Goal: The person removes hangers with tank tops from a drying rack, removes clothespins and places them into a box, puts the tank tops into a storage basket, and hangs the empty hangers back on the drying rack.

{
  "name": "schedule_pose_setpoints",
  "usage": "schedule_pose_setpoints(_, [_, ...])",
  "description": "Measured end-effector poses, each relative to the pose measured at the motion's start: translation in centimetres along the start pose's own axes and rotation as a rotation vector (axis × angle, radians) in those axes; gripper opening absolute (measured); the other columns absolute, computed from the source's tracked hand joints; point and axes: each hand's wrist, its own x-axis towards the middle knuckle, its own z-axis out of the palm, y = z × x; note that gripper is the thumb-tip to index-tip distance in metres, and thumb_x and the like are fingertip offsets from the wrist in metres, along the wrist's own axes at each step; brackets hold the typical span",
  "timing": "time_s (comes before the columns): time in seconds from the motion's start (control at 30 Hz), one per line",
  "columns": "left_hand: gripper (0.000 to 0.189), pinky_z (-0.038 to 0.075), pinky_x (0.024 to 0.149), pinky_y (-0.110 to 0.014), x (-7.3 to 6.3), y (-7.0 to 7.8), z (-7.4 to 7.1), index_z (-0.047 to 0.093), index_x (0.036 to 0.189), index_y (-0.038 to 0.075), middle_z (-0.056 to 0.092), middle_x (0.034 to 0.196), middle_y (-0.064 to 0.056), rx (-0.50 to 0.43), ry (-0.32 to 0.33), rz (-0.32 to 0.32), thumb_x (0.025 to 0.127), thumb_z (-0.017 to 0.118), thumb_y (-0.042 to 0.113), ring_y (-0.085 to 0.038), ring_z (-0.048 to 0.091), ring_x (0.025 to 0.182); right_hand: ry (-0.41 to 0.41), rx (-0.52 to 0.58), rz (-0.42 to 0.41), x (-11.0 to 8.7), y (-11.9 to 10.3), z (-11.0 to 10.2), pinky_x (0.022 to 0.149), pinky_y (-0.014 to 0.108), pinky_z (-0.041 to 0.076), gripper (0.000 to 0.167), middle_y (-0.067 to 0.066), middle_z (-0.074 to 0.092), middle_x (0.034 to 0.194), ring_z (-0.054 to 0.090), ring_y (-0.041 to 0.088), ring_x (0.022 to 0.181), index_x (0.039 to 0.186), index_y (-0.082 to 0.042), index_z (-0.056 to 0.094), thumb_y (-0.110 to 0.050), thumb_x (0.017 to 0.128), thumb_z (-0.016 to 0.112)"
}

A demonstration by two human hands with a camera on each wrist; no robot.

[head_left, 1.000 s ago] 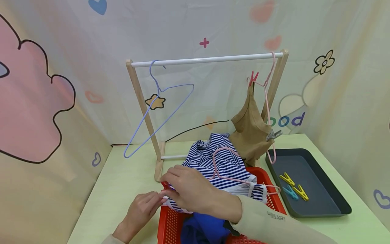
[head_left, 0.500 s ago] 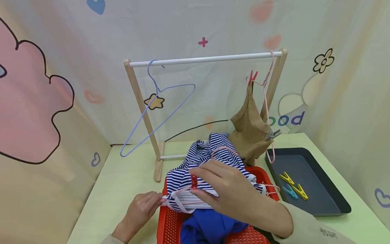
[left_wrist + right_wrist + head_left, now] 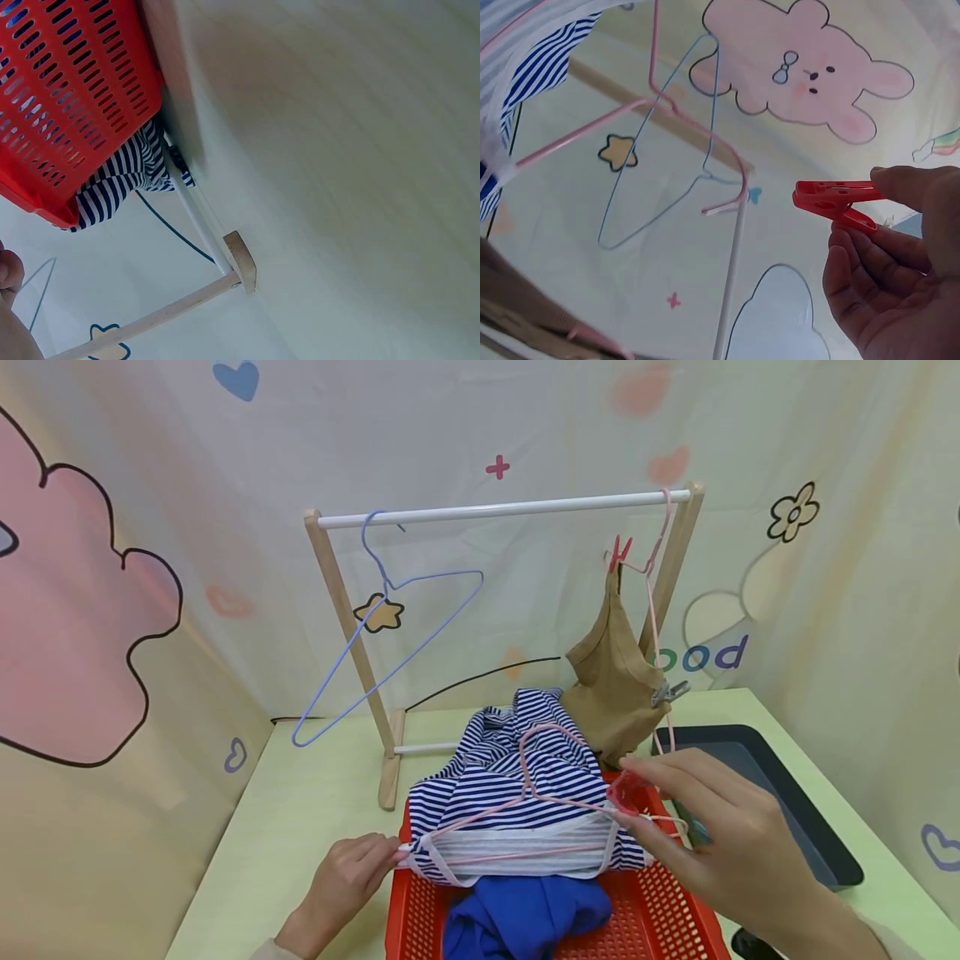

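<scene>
Right hand [image 3: 738, 852] shifts rightward since earlier frame, now well apart from left hand [image 3: 352, 872]. Red perforated basket [image 3: 411, 914] between hands. Navy-and-white striped garment [image 3: 487, 781] over basket, left edge pinched by left hand. Pink hanger [image 3: 528, 791] on garment, between hands. Red clothespin [image 3: 838, 196] pinched by right thumb and fingers, apart from garment.

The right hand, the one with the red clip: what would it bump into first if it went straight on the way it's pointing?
Probably the pink hanger with the striped garment: in the right wrist view, its hook shows ahead of the red clip. Depth is unclear, though.
</scene>
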Motion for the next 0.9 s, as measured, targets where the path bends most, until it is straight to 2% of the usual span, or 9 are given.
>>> schedule_pose_setpoints(0.1, [0.032, 0.048, 0.058, -0.010, -0.1, 0.1, 0.0, 0.069, 0.095, 0.015, 0.062, 0.067, 0.010, 0.009, -0.001, -0.007, 0.102, 0.047, 0.038, 0.003, 0.047, 0.057, 0.023, -0.023, 0.053, -0.9, 0.8, -0.7, 0.088, 0.004, 0.042, 0.043, 0.001, 0.072, 0.104, 0.064, 0.005, 0.097, 0.115, -0.011, 0.071, -0.043, 0.087, 0.072])
schedule_pose_setpoints(0.33, [0.034, 0.048, 0.059, -0.010, -0.1, 0.1, 0.0, 0.069, 0.094, 0.015, 0.061, 0.067, 0.010, 0.022, -0.002, -0.018, 0.102, 0.046, 0.039, 0.004, 0.046, 0.057, 0.093, -0.100, 0.187, -2.6, 3.8, -2.5, 0.080, -0.002, 0.039, 0.046, 0.005, 0.071, 0.095, 0.049, -0.009, 0.086, 0.115, -0.006, 0.069, -0.039, 0.084, 0.077])
schedule_pose_setpoints(0.4, [0.035, 0.048, 0.058, -0.009, -0.1, 0.1, 0.0, 0.069, 0.094, 0.015, 0.060, 0.066, 0.010, 0.026, -0.002, -0.016, 0.102, 0.045, 0.040, 0.003, 0.045, 0.056, 0.126, -0.122, 0.225, -2.9, 5.0, -2.9, 0.079, -0.002, 0.037, 0.045, 0.008, 0.071, 0.093, 0.048, -0.014, 0.086, 0.114, -0.003, 0.069, -0.023, 0.077, 0.085])
schedule_pose_setpoints(0.5, [0.036, 0.047, 0.057, -0.009, -0.1, 0.1, 0.0, 0.069, 0.094, 0.015, 0.059, 0.065, 0.010, 0.025, -0.006, -0.015, 0.102, 0.044, 0.040, 0.003, 0.044, 0.056, 0.179, -0.151, 0.292, -3.4, 7.4, -3.2, 0.079, -0.003, 0.034, 0.045, 0.014, 0.070, 0.091, 0.044, -0.023, 0.085, 0.111, 0.001, 0.069, -0.006, 0.070, 0.086])
schedule_pose_setpoints(0.57, [0.035, 0.046, 0.057, -0.009, -0.1, 0.1, 0.0, 0.068, 0.094, 0.015, 0.058, 0.065, 0.010, 0.020, -0.010, -0.016, 0.103, 0.044, 0.040, 0.002, 0.044, 0.056, 0.180, -0.168, 0.349, -3.9, 9.6, -3.2, 0.075, -0.004, 0.032, 0.042, 0.017, 0.069, 0.090, 0.041, -0.027, 0.084, 0.110, 0.002, 0.069, -0.009, 0.073, 0.084])
schedule_pose_setpoints(0.63, [0.033, 0.045, 0.056, -0.008, -0.1, 0.0, 0.0, 0.068, 0.095, 0.015, 0.058, 0.065, 0.010, 0.010, -0.011, -0.014, 0.102, 0.046, 0.038, 0.002, 0.044, 0.056, 0.116, -0.202, 0.438, -4.4, 12.0, -3.1, 0.071, -0.004, 0.032, 0.039, 0.019, 0.068, 0.091, 0.044, -0.022, 0.083, 0.110, 0.002, 0.068, -0.017, 0.079, 0.081])
schedule_pose_setpoints(0.73, [0.031, 0.045, 0.056, -0.009, -0.2, 0.0, -0.1, 0.068, 0.095, 0.015, 0.057, 0.065, 0.010, 0.003, -0.008, -0.010, 0.102, 0.047, 0.037, 0.002, 0.044, 0.056, -0.081, -0.267, 0.533, -5.1, 15.7, -2.6, 0.062, 0.007, 0.039, 0.045, 0.022, 0.068, 0.093, 0.058, 0.003, 0.082, 0.112, 0.003, 0.066, -0.032, 0.086, 0.075])
schedule_pose_setpoints(0.83, [0.033, 0.045, 0.057, -0.008, -0.2, 0.0, -0.1, 0.068, 0.095, 0.015, 0.058, 0.065, 0.010, 0.012, -0.011, -0.012, 0.102, 0.046, 0.039, 0.002, 0.044, 0.056, -0.251, -0.309, 0.548, -5.8, 18.7, -2.0, 0.060, 0.030, 0.048, 0.046, 0.023, 0.068, 0.091, 0.062, 0.033, 0.079, 0.109, 0.007, 0.066, -0.034, 0.088, 0.072])
schedule_pose_setpoints(0.9, [0.033, 0.047, 0.058, -0.009, -0.2, 0.0, -0.1, 0.068, 0.095, 0.015, 0.060, 0.066, 0.010, 0.016, -0.010, -0.016, 0.102, 0.046, 0.039, 0.003, 0.045, 0.057, -0.320, -0.317, 0.529, -6.0, 20.3, -1.8, 0.061, 0.042, 0.048, 0.044, 0.021, 0.069, 0.089, 0.063, 0.036, 0.079, 0.106, 0.007, 0.066, -0.032, 0.088, 0.072])
